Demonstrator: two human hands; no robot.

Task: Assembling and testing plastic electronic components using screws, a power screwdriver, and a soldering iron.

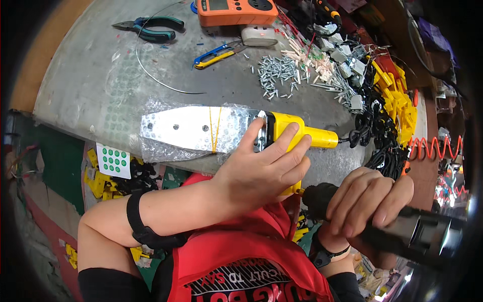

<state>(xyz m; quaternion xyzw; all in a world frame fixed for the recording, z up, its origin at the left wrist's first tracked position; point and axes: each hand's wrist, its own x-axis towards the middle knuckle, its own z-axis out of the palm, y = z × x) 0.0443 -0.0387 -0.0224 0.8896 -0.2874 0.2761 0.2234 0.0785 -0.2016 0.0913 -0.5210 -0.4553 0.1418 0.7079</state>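
My left hand [264, 168] grips the yellow handle of a pipe-welding tool [294, 132] that lies across the grey worktable [100, 85]. The tool's flat silver heating plate [188, 128] points left, wrapped in bubble wrap and bound with a rubber band. My right hand [370, 199] holds a black electric screwdriver [402, 229], its tip pressed against the underside of the yellow handle just below my left hand.
A pile of silver screws [276, 74] lies beyond the tool. Teal pliers [151, 27], a blue-yellow utility knife [214, 54], an orange meter [236, 10], a loose wire loop [146, 70], yellow parts and black cords [387, 108] crowd the table's far and right sides.
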